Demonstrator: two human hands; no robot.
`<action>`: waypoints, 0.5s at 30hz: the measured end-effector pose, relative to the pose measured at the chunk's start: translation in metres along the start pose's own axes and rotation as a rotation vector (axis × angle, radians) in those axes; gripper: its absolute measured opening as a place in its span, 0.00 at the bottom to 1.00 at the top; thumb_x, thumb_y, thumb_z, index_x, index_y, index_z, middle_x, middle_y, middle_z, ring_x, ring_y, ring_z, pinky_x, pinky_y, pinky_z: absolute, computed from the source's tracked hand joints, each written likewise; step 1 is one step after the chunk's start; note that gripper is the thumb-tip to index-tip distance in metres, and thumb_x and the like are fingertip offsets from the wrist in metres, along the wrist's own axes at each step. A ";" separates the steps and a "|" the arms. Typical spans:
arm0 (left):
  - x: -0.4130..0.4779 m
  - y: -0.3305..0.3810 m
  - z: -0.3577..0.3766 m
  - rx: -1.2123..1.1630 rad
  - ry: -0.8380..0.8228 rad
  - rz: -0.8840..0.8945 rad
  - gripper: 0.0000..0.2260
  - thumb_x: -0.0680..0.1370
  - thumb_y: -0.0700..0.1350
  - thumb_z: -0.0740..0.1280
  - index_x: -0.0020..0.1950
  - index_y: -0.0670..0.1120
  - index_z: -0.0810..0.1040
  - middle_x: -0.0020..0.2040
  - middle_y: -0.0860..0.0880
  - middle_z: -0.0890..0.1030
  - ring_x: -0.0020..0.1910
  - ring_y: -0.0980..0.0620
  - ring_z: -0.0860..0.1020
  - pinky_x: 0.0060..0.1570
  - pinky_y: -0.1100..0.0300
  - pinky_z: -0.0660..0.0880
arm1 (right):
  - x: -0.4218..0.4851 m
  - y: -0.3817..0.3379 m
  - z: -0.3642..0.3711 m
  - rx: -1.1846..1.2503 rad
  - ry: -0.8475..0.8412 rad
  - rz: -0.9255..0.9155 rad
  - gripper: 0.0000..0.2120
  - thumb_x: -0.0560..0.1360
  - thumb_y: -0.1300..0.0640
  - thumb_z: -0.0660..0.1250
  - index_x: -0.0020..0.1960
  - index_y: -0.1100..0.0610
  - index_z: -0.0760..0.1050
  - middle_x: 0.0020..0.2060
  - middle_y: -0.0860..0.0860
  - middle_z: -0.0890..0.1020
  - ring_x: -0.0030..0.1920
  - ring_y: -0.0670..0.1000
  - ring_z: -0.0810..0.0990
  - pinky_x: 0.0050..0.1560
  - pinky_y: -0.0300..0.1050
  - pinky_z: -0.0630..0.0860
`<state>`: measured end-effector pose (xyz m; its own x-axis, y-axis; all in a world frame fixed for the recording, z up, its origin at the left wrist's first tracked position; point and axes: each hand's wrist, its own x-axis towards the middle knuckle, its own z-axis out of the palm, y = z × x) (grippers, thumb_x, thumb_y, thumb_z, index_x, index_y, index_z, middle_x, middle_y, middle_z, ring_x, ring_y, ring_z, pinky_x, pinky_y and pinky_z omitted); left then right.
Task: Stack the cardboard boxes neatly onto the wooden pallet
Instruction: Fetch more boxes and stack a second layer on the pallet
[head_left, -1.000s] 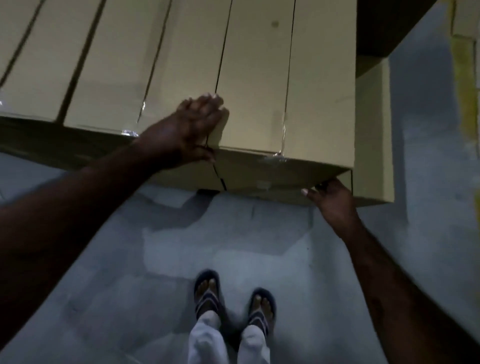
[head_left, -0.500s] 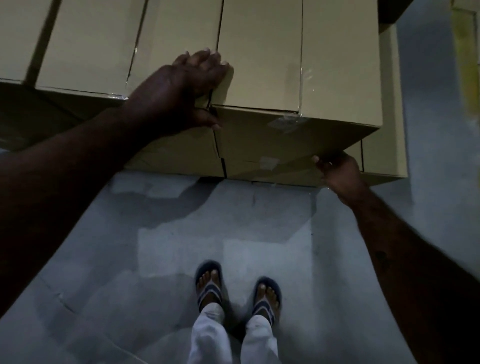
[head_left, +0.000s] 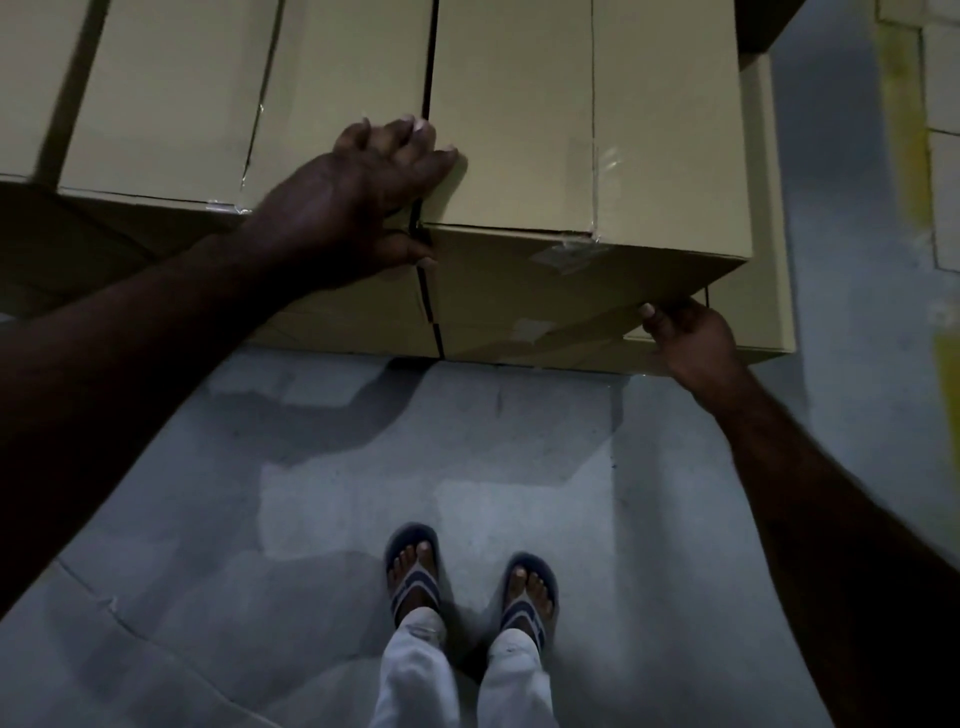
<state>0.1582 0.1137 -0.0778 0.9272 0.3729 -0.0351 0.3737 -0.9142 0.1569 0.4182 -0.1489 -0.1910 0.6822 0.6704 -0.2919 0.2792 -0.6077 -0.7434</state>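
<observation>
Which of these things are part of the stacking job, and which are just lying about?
Job: top box, held by the left hand and right hand; neighbouring boxes; lower box.
Just there: grey floor; sandals; yellow strip.

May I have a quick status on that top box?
Left hand grips top cardboard box, near-left corner. Right hand holds its lower right corner. Neighbouring box close alongside.

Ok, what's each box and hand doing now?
top box: taped shut, on the stack.
left hand: grips its near left top corner.
right hand: grips its near right bottom corner.
neighbour box: taped shut, narrow gap beside.
lower box: underneath, sticking out rightward.
</observation>
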 end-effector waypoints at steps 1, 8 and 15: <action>0.000 0.001 0.000 -0.001 -0.005 0.002 0.40 0.74 0.52 0.72 0.80 0.46 0.55 0.79 0.40 0.56 0.78 0.43 0.52 0.72 0.56 0.46 | 0.001 0.000 -0.001 -0.011 0.008 0.005 0.17 0.80 0.48 0.66 0.59 0.62 0.79 0.53 0.59 0.83 0.51 0.58 0.81 0.56 0.55 0.78; -0.007 0.005 -0.006 -0.036 0.031 0.048 0.38 0.72 0.46 0.74 0.78 0.42 0.60 0.77 0.37 0.60 0.77 0.41 0.56 0.75 0.46 0.55 | -0.003 0.001 -0.001 0.034 0.031 0.000 0.16 0.81 0.48 0.65 0.58 0.60 0.79 0.49 0.55 0.83 0.50 0.57 0.81 0.56 0.57 0.78; -0.009 0.002 -0.008 -0.061 0.059 0.054 0.35 0.71 0.46 0.75 0.75 0.40 0.66 0.76 0.38 0.64 0.76 0.42 0.61 0.75 0.44 0.58 | -0.007 0.002 0.006 0.103 0.036 -0.003 0.17 0.82 0.48 0.63 0.62 0.59 0.77 0.54 0.56 0.83 0.56 0.57 0.80 0.58 0.51 0.76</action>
<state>0.1508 0.1098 -0.0695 0.9421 0.3338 0.0328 0.3193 -0.9224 0.2172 0.4097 -0.1519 -0.1942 0.7058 0.6555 -0.2688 0.2121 -0.5576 -0.8026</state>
